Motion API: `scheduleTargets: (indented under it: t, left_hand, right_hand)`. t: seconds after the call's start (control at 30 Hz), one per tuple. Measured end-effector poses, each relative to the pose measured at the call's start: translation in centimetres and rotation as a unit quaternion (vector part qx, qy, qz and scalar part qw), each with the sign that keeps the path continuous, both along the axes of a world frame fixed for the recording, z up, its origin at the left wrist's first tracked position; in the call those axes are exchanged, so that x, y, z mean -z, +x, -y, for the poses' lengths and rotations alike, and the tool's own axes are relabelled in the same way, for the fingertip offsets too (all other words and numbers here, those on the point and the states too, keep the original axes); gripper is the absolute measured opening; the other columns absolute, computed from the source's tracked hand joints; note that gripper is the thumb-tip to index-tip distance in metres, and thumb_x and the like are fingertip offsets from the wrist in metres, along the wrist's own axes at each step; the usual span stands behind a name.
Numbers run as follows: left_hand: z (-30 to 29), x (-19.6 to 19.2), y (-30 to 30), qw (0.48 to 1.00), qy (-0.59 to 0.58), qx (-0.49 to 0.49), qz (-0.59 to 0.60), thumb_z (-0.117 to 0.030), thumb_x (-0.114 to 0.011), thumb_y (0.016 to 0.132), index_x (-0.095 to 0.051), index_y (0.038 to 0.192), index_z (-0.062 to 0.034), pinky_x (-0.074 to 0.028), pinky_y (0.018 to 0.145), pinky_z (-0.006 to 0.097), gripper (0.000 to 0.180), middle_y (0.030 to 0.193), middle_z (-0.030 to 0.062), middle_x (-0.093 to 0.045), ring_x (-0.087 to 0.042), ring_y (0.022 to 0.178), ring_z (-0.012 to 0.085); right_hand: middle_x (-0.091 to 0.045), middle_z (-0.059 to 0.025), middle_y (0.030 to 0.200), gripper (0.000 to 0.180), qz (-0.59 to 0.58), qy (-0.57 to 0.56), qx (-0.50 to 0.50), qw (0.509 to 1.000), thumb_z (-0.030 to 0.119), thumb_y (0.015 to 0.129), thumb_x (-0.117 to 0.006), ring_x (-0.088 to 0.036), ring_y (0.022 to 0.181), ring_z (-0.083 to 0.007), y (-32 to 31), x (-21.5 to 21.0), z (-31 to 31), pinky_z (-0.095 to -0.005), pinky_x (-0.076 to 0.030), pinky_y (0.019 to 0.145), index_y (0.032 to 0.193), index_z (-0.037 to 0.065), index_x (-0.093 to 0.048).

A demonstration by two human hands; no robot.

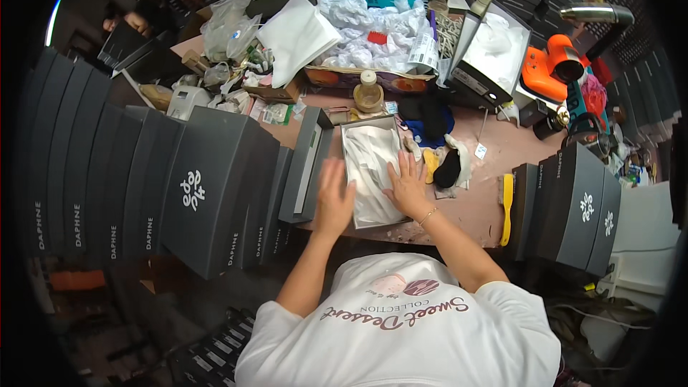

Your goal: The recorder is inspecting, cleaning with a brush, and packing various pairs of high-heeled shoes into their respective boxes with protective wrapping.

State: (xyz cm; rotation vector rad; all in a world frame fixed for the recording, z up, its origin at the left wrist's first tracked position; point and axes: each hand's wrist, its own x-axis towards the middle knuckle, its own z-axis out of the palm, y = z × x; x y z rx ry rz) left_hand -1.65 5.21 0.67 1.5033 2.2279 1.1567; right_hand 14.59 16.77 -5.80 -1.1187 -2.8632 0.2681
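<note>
An uncovered grey shoebox point(346, 165) lies on the table in front of me, with white tissue paper point(373, 158) spread over its inside. On the tissue near the box's right edge rests my right hand point(407, 190), fingers spread and nothing gripped. My left hand point(335, 201) is at the box's left side, its fingers stretched and slightly blurred, holding nothing visible. Left of that hand a grey box lid point(315, 150) stands on its edge, its pale inside facing the shoebox. Whatever lies beneath the tissue is hidden.
Grey shoeboxes stand in rows at left point(215, 193) and right point(573, 208). A yellow brush point(507, 208), black cloth point(448, 168) and a glue jar point(368, 93) lie around the box. Farther back are crumpled white paper point(373, 21) and an orange tool point(545, 75).
</note>
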Motion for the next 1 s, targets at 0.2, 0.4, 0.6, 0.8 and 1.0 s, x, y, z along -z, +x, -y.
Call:
scheduleTargets:
  t: [0.2,0.4,0.6,0.8,1.0]
  left_hand:
    - [5.3,0.8,-3.9,0.988,-0.142,-0.047,-0.038,-0.018,-0.054,0.090,-0.026,0.145,-0.0032,-0.022,0.107,0.055,0.063,0.134,0.0257,-0.045,-0.044,0.123,0.0393]
    - [7.7,2.4,-1.4,0.898,0.150,-0.109,0.398,-0.007,-0.049,0.096,-0.027,0.143,-0.0043,-0.050,0.087,0.030,0.052,0.113,0.0113,-0.049,-0.056,0.096,0.0175]
    - [2.4,9.5,-2.3,0.894,-0.097,-0.028,0.437,-0.036,-0.058,0.092,-0.024,0.145,-0.0056,-0.037,0.100,0.043,0.070,0.140,0.0173,-0.039,-0.042,0.125,0.0269]
    - [2.0,11.7,-4.1,0.892,-0.081,0.084,0.436,-0.030,-0.055,0.095,-0.045,0.124,-0.0012,-0.053,0.065,0.037,0.042,0.108,0.0146,-0.058,-0.060,0.091,0.0232]
    - [1.2,9.5,-4.4,0.904,-0.214,0.068,0.364,-0.031,-0.053,0.096,-0.055,0.111,0.0012,-0.047,0.061,0.026,0.035,0.088,0.0067,-0.059,-0.059,0.075,0.0150]
  right_hand:
    - [-0.046,-0.0225,0.127,0.075,-0.295,-0.621,0.084,0.721,0.048,0.088,-0.059,-0.054,0.103,-0.0334,-10.1,-3.3,3.7,-0.0393,-0.046,0.088,0.137,-0.001,-0.033]
    - [-0.060,-0.0185,0.106,0.066,-0.437,-0.517,0.179,0.714,0.020,0.078,-0.076,-0.062,0.090,-0.0231,-9.9,-3.0,4.1,-0.0345,-0.054,0.072,0.127,-0.003,-0.039]
    - [-0.067,-0.0201,0.099,0.063,-0.267,-0.396,0.224,0.850,0.043,0.084,-0.065,-0.067,0.083,-0.0228,1.9,2.9,-4.7,-0.0305,-0.054,0.072,0.121,-0.008,-0.056]
    - [-0.064,-0.0271,0.104,0.071,-0.177,-0.305,0.255,0.901,0.062,0.085,-0.048,-0.060,0.103,-0.0389,-0.9,4.1,-1.7,-0.0417,-0.046,0.091,0.099,-0.004,-0.068]
    - [-0.064,-0.0270,0.104,0.070,-0.199,-0.340,0.347,0.851,0.061,0.084,-0.049,-0.063,0.099,-0.0366,1.2,1.5,2.3,-0.0415,-0.047,0.087,0.101,-0.005,-0.067]
